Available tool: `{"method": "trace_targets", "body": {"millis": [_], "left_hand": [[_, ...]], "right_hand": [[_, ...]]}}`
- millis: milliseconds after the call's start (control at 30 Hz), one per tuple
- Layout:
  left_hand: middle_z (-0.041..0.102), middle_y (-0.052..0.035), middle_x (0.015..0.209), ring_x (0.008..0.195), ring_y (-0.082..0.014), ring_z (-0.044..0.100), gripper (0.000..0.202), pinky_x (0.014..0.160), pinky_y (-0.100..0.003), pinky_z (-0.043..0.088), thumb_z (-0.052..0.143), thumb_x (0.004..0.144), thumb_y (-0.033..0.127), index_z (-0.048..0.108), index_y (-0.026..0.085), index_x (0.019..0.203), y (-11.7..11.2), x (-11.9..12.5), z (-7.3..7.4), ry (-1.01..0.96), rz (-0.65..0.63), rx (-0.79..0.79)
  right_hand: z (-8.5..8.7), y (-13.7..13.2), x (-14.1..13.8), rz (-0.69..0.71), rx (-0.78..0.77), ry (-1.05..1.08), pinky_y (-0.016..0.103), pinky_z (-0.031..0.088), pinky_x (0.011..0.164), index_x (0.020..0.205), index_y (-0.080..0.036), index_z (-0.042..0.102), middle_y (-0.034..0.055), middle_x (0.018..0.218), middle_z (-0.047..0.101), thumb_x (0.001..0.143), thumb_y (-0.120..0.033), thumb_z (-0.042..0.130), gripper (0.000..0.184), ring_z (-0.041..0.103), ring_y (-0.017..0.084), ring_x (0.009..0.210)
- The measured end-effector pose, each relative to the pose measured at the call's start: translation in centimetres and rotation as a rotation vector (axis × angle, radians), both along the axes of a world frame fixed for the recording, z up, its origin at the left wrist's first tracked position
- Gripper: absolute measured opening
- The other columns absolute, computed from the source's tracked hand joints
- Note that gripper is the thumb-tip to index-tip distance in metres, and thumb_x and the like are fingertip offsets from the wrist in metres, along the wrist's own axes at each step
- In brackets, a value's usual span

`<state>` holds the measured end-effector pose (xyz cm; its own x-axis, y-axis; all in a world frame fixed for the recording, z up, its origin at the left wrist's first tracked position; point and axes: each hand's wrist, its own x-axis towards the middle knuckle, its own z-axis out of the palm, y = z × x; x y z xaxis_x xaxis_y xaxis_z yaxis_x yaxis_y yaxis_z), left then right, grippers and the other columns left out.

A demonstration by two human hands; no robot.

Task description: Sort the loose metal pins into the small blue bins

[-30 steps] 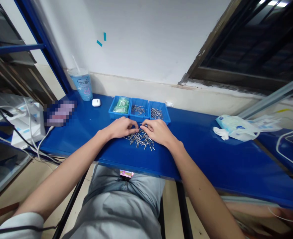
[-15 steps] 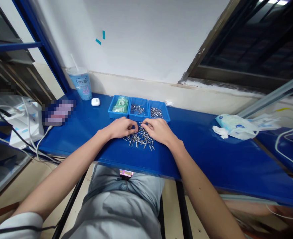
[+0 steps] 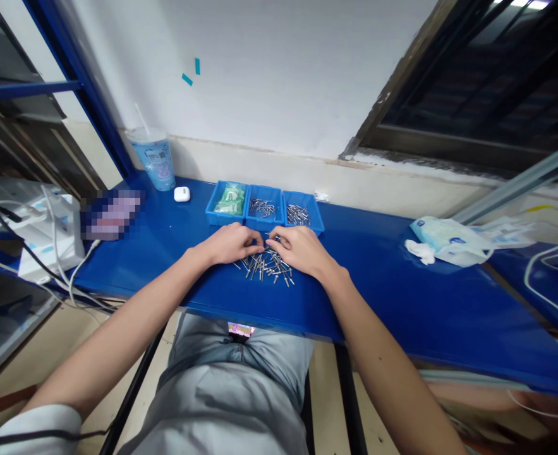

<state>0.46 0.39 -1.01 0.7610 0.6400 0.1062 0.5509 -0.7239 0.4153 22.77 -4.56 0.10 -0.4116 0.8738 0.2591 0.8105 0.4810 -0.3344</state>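
A loose pile of small metal pins (image 3: 266, 266) lies on the blue table (image 3: 378, 291) in front of me. My left hand (image 3: 231, 244) rests at the pile's left edge, fingers curled and pinched together at the tips. My right hand (image 3: 299, 249) sits at the pile's right edge, fingers also curled in a pinch. The fingertips of both hands nearly meet over the pile's far side. What each pinch holds is too small to make out. Behind the hands stand three joined blue bins (image 3: 265, 218); the left holds green bags, the other two hold metal pins.
A blue drink cup with a straw (image 3: 154, 158) and a small white case (image 3: 182, 194) stand at the back left. A white box with cables (image 3: 46, 237) is at the far left. A tissue pack (image 3: 444, 241) lies at the right. A wall rises behind the table.
Both hands stay at the pile with only small finger movements; the fingertips have drawn slightly closer together. The view has barely shifted.
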Motion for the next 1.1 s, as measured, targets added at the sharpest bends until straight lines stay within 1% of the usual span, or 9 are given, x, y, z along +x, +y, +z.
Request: {"method": "trace_targets", "body": {"millis": [67,200,333,500,700,833,933,1000,1100], "left_hand": [[0.067,-0.0022,0.064,0.054,-0.0159,0.050,0.027,0.058,-0.030,0.027,0.060,0.097,0.039,0.080,0.022,0.105,0.0,0.0,0.0,0.006,0.001,0.003],[0.068,-0.0022,0.066,0.056,-0.0160,0.051,0.026,0.059,-0.030,0.027,0.060,0.097,0.037,0.080,0.022,0.104,0.0,0.0,-0.1,0.023,0.002,0.020],[0.068,-0.0027,0.068,0.059,-0.0166,0.053,0.028,0.059,-0.029,0.027,0.058,0.100,0.041,0.078,0.021,0.102,0.0,-0.1,-0.1,0.035,-0.003,0.035],[0.065,-0.0020,0.065,0.056,-0.0158,0.050,0.032,0.059,-0.030,0.026,0.054,0.102,0.044,0.075,0.020,0.103,-0.2,0.0,0.3,-0.012,0.013,0.056],[0.059,0.0007,0.061,0.053,-0.0139,0.046,0.029,0.060,-0.029,0.028,0.053,0.103,0.039,0.073,0.017,0.103,-0.5,0.1,0.8,-0.096,0.040,0.076],[0.059,0.0012,0.061,0.054,-0.0133,0.046,0.031,0.059,-0.028,0.029,0.053,0.103,0.040,0.073,0.017,0.103,-0.5,0.1,0.9,-0.154,0.068,0.080],[0.062,0.0004,0.064,0.056,-0.0131,0.048,0.035,0.060,-0.028,0.029,0.050,0.105,0.044,0.074,0.018,0.099,-0.6,0.0,0.9,-0.169,0.068,0.070],[0.064,-0.0003,0.067,0.058,-0.0133,0.049,0.037,0.061,-0.027,0.030,0.049,0.106,0.044,0.073,0.018,0.096,-0.7,0.0,0.9,-0.167,0.050,0.078],[0.066,-0.0011,0.072,0.061,-0.0135,0.053,0.035,0.062,-0.027,0.032,0.049,0.105,0.041,0.073,0.018,0.096,-0.7,0.0,0.9,-0.189,0.031,0.081]], "right_hand": [[0.0,0.0,-0.1,0.003,-0.006,0.000,0.029,0.030,0.063,0.096,-0.021,0.074,-0.0022,0.063,0.060,0.099,-0.031,0.063,0.015,0.050,0.014,0.058],[0.1,-0.1,-0.2,0.001,-0.006,-0.011,0.029,0.030,0.064,0.096,-0.021,0.074,-0.0020,0.064,0.060,0.098,-0.030,0.064,0.014,0.049,0.014,0.058],[0.0,0.0,-0.2,0.009,-0.013,-0.014,0.029,0.029,0.063,0.096,-0.021,0.074,-0.0023,0.063,0.060,0.098,-0.029,0.064,0.014,0.048,0.014,0.058],[-0.1,0.0,-0.1,0.031,0.002,-0.006,0.029,0.030,0.064,0.095,-0.021,0.075,-0.0018,0.066,0.062,0.097,-0.031,0.066,0.014,0.049,0.014,0.059],[0.1,-0.1,-0.2,0.035,-0.001,-0.006,0.029,0.033,0.066,0.095,-0.021,0.076,0.0000,0.068,0.066,0.098,-0.028,0.064,0.014,0.054,0.016,0.062],[0.0,0.0,-0.1,0.050,0.034,0.070,0.029,0.038,0.071,0.097,-0.021,0.073,0.0032,0.082,0.074,0.101,-0.026,0.059,0.016,0.063,0.018,0.073],[-0.2,0.1,0.0,0.071,0.075,0.160,0.029,0.042,0.076,0.097,-0.021,0.071,0.0049,0.092,0.076,0.102,-0.027,0.058,0.016,0.067,0.019,0.081],[-0.3,0.2,0.1,0.081,0.083,0.207,0.030,0.044,0.078,0.096,-0.021,0.071,0.0048,0.093,0.077,0.101,-0.028,0.059,0.015,0.068,0.019,0.082],[-0.3,0.3,0.2,0.085,0.076,0.252,0.030,0.047,0.079,0.093,-0.022,0.072,0.0036,0.091,0.078,0.099,-0.027,0.061,0.013,0.069,0.019,0.081]]}}
